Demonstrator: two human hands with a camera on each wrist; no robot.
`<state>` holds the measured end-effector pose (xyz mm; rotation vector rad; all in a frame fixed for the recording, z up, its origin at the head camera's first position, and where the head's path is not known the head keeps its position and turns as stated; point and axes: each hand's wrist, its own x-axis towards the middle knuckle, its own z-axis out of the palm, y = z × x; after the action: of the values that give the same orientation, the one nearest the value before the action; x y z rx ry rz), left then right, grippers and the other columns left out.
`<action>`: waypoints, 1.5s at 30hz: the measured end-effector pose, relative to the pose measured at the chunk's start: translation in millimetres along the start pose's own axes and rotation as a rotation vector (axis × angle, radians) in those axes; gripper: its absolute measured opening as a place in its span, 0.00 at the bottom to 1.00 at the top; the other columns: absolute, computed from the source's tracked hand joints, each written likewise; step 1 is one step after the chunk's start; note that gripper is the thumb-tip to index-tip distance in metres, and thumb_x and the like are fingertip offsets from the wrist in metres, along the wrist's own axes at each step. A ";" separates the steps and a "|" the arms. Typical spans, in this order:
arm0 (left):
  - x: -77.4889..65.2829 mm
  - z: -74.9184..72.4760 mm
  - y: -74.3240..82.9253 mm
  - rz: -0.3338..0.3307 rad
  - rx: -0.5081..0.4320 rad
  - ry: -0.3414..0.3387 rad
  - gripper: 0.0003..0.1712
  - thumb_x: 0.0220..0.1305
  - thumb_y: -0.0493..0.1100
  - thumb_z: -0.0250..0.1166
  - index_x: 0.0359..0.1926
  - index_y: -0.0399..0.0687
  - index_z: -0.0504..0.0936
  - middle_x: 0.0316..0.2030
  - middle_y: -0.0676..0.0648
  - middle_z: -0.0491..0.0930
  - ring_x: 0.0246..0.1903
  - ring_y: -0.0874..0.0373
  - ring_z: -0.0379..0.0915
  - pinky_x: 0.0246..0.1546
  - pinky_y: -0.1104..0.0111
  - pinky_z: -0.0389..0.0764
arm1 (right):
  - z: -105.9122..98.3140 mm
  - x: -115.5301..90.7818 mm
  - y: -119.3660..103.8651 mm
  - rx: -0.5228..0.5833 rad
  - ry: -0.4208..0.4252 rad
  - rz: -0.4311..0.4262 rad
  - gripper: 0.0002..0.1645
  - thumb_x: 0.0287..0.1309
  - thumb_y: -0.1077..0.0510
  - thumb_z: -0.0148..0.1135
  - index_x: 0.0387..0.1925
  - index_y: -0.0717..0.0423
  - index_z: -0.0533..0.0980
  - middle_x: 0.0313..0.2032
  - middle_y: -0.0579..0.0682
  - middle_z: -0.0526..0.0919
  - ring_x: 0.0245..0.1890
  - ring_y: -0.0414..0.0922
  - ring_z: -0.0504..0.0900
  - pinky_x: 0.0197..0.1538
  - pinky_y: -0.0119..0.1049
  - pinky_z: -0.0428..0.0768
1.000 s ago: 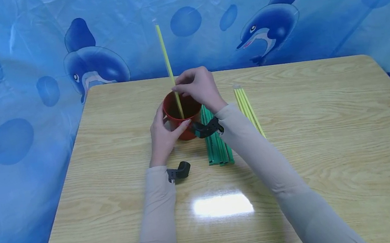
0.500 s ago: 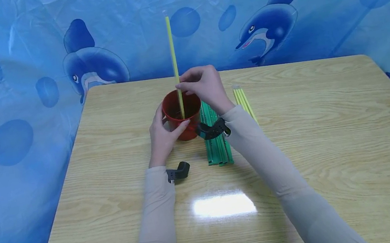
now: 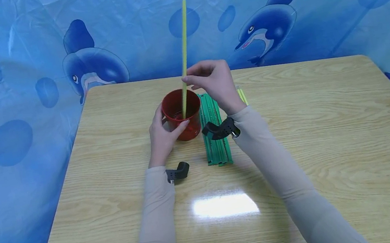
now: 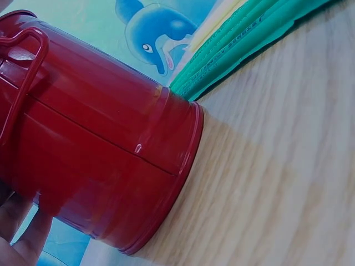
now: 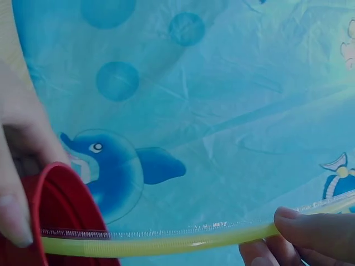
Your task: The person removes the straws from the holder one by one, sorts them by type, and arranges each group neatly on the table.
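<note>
A red metal pail (image 3: 187, 129) stands on the table, and a wire loop shows on its side in the left wrist view. My left hand (image 3: 162, 139) holds it from the left, thumb at the near rim. My right hand (image 3: 213, 83) pinches a yellow drinking straw (image 3: 184, 43) between thumb and fingertips above the pail's right rim. The straw's lower end is inside the pail; its upper part leans right. Clear wrapping shows along the straw (image 5: 166, 246) in the right wrist view.
Several long green packets (image 3: 218, 147) with print lie just right of the pail. More yellow straws (image 3: 242, 96) lie beyond them, partly hidden by my right wrist. A blue dolphin-print sheet (image 3: 150, 27) hangs behind the wooden table (image 3: 332, 126).
The straw has swung from leaning left, through upright, to leaning right. My right hand has moved right and slightly up with it. My left hand and the pail have stayed put.
</note>
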<state>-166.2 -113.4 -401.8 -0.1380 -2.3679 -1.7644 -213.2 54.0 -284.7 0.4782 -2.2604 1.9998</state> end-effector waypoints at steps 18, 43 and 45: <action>-0.2 0.5 -2.0 -0.027 -0.038 -0.015 0.46 0.53 0.47 0.72 0.70 0.51 0.59 0.62 0.49 0.67 0.61 0.55 0.61 0.56 0.60 0.72 | -37.6 -19.2 -12.9 0.083 0.129 -0.111 0.06 0.52 0.66 0.67 0.32 0.68 0.82 0.29 0.53 0.85 0.30 0.46 0.83 0.37 0.37 0.82; -9.6 -14.8 30.6 -0.010 -0.068 -0.027 0.43 0.55 0.37 0.69 0.69 0.38 0.57 0.63 0.37 0.64 0.61 0.43 0.60 0.57 0.54 0.71 | -72.7 -37.5 -9.7 0.211 0.322 -0.232 0.06 0.52 0.69 0.66 0.30 0.72 0.80 0.29 0.55 0.84 0.29 0.48 0.83 0.36 0.37 0.83; -10.0 -14.4 30.8 -0.008 -0.069 -0.024 0.43 0.55 0.37 0.69 0.69 0.38 0.57 0.63 0.37 0.64 0.61 0.43 0.60 0.57 0.54 0.71 | -77.9 -39.6 -9.6 0.188 0.326 -0.242 0.06 0.52 0.69 0.66 0.30 0.72 0.80 0.28 0.55 0.85 0.28 0.48 0.83 0.36 0.37 0.83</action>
<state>-149.5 -117.9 -370.9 -0.1605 -2.3277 -1.8592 -183.9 136.4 -275.2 0.3841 -1.7485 2.0044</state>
